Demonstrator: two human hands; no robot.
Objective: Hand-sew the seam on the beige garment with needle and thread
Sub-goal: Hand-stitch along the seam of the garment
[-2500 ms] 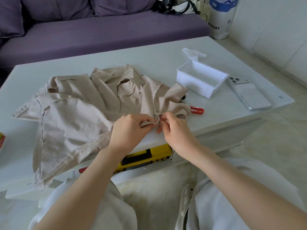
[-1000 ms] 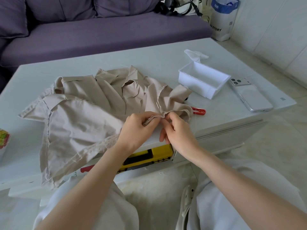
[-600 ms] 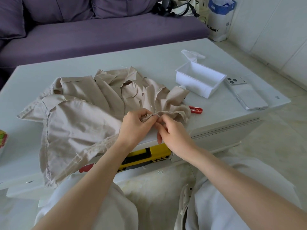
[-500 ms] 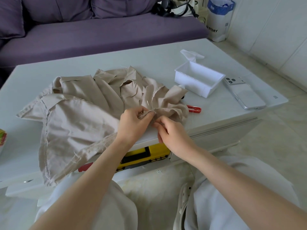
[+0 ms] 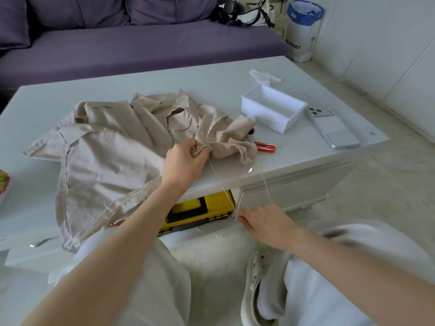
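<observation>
Holding the seam fold at centre frame, the left hand (image 5: 183, 163) pinches the beige garment (image 5: 106, 161) between thumb and curled fingers. The rest of the garment lies crumpled across the table (image 5: 306, 158), with 1 corner hanging over the near edge at lower left. The right hand (image 5: 266, 222) sits low, right of centre, below the table edge. The thread (image 5: 222, 184) runs from the seam down to its fingertips, so it looks pinched there. A 2nd strand drops to the back of that hand. Needle: too small to see.

Risks, as judged:
- The 2 strands run near each other and could twist and knot before the stitch seats.
- The thread crosses the table edge. It could catch on the drawer corner or the yellow case (image 5: 207, 208) and snap.
- Too hard a pull would pucker the seam.
- If the left pinch slips, the fold opens and the stitch wanders.
</observation>
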